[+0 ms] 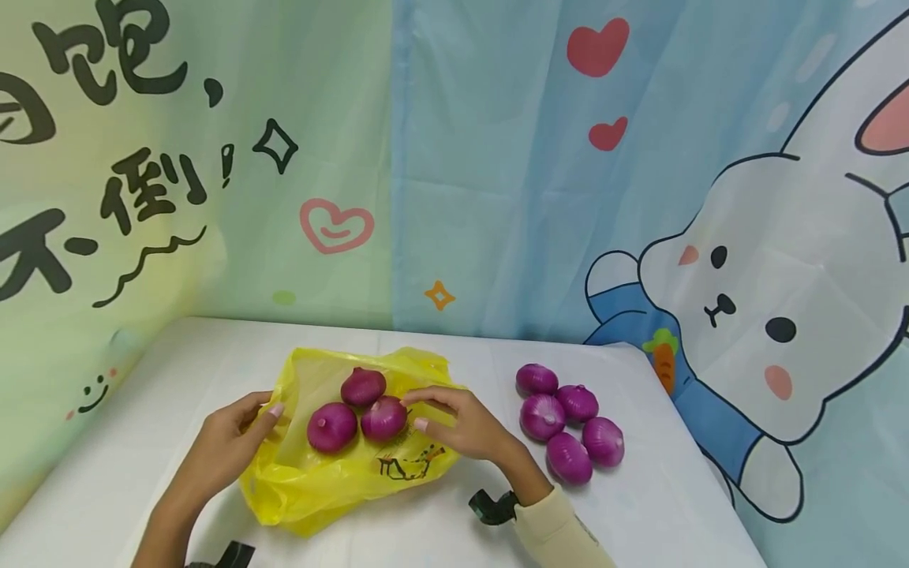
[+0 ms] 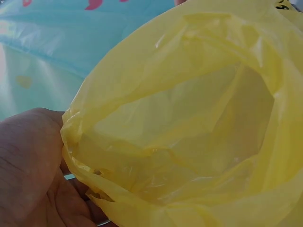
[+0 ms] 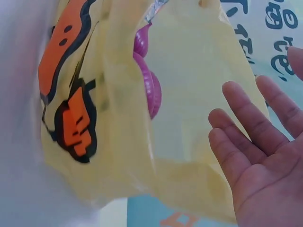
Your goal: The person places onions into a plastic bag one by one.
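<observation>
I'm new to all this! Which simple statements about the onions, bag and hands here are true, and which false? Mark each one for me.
1. Three purple onions are in the yellow bag. True.
2. Only two onions lie outside the bag. False: five loose onions lie on the white table.
3. The left hand holds the bag's edge. True.
4. The right hand is squeezing an onion. False: its fingers are curled round none.
</observation>
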The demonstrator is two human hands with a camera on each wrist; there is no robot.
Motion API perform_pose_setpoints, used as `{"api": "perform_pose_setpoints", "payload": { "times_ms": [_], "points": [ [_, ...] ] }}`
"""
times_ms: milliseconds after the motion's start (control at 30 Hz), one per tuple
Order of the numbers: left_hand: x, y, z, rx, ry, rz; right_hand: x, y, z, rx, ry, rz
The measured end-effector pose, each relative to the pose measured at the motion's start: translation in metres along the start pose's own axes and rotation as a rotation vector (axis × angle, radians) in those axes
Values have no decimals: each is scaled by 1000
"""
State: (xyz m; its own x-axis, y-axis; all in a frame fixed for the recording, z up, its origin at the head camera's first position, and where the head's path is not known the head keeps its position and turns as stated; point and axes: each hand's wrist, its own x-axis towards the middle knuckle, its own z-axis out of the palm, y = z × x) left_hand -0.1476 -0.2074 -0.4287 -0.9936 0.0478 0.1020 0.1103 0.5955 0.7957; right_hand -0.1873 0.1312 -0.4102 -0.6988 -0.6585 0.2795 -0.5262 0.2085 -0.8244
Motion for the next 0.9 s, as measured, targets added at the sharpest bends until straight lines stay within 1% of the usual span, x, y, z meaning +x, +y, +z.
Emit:
{"api": "perform_pose_setpoints", "payload": {
  "times_ms": [167, 267, 367, 567, 700, 767, 800, 900],
  "points": [
    [0, -1, 0, -5, -2, -21, -16, 21, -7, 4, 68, 39],
    [0, -1, 0, -10, -5, -20, -26, 27, -13, 14, 108, 57],
    [1, -1, -1, -6, -5, -21, -34, 28, -19, 28, 134, 58],
    [2, -2, 0, 14, 5, -25, -50, 29, -27, -7, 204, 72],
    [2, -3, -1, 20, 8, -23, -61, 30, -30, -11, 243, 76],
    [2, -3, -1, 18, 9, -25, -67, 31, -31, -11, 258, 92],
    [2, -3, -1, 18, 9, -25, -69, 28, -32, -12, 264, 97],
    [1, -3, -2, 16, 10, -29, -79, 31, -34, -11, 287, 111]
  ]
}}
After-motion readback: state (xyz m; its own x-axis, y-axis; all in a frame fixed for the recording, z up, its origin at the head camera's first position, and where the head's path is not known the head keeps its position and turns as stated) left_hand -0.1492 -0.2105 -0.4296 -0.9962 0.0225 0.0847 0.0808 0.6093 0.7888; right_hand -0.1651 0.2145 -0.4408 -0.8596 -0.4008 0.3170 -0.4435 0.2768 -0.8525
